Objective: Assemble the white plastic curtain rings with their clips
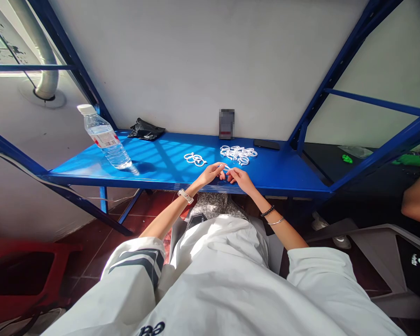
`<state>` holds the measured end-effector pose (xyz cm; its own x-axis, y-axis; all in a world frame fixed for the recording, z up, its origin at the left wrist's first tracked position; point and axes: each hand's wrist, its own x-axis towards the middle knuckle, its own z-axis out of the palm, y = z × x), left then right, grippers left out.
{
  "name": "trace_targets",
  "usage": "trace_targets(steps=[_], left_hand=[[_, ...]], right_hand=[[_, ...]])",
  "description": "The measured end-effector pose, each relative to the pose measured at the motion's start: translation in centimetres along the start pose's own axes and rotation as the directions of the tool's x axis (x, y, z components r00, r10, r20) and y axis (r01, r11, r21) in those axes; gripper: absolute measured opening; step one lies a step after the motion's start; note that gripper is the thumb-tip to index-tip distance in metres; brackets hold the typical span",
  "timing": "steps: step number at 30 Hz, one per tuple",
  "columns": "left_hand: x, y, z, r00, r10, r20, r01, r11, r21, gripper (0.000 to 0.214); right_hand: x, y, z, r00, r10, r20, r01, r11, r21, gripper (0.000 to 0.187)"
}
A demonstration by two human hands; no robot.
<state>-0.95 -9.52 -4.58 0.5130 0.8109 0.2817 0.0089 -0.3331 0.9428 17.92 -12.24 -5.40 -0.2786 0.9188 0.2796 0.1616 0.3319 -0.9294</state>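
Observation:
Over the front edge of the blue table [157, 163], my left hand [212, 174] and my right hand [239, 178] meet with fingers closed on one white plastic ring [227, 167]. Part of that ring is hidden by the fingers. Just beyond my right hand lies a heap of white rings [238, 153], tangled together, with small knobs on some of them. A smaller group of white rings [195, 159] lies flat beyond my left hand.
A water bottle [107, 140] stands at the table's left, near a crumpled black plastic bag [145, 129]. Against the wall are a dark upright box [227, 124] and a black phone-like slab [266, 144]. Blue posts flank the table. Another person's arm [418, 196] shows at right.

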Motion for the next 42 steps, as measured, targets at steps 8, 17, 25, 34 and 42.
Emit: trace_targets(steps=[8,17,25,34,42], left_hand=[[0.00,-0.16,-0.02,1.000,-0.003,-0.029,0.002,1.000,-0.014,0.075],[0.09,-0.18,-0.04,1.000,-0.004,-0.015,0.003,0.999,-0.033,0.071],[-0.30,0.37,-0.11,1.000,0.019,0.009,-0.019,1.000,-0.003,0.064],[-0.08,0.12,-0.10,1.000,0.009,-0.014,-0.010,0.999,-0.047,0.065],[-0.08,0.13,0.05,1.000,0.016,-0.025,-0.018,0.998,-0.066,0.064]], right_hand=[[0.00,-0.26,0.03,1.000,0.020,-0.015,-0.020,1.000,0.011,0.059],[0.32,-0.51,-0.44,0.995,0.094,-0.013,-0.090,0.978,0.190,0.058],[0.09,-0.78,-0.62,0.996,0.083,0.024,-0.086,0.974,0.209,0.055],[0.15,-0.57,-0.54,0.998,0.053,0.035,-0.057,0.990,0.127,0.056],[0.14,-0.34,-0.50,0.999,0.028,0.027,-0.030,0.997,0.065,0.057]])
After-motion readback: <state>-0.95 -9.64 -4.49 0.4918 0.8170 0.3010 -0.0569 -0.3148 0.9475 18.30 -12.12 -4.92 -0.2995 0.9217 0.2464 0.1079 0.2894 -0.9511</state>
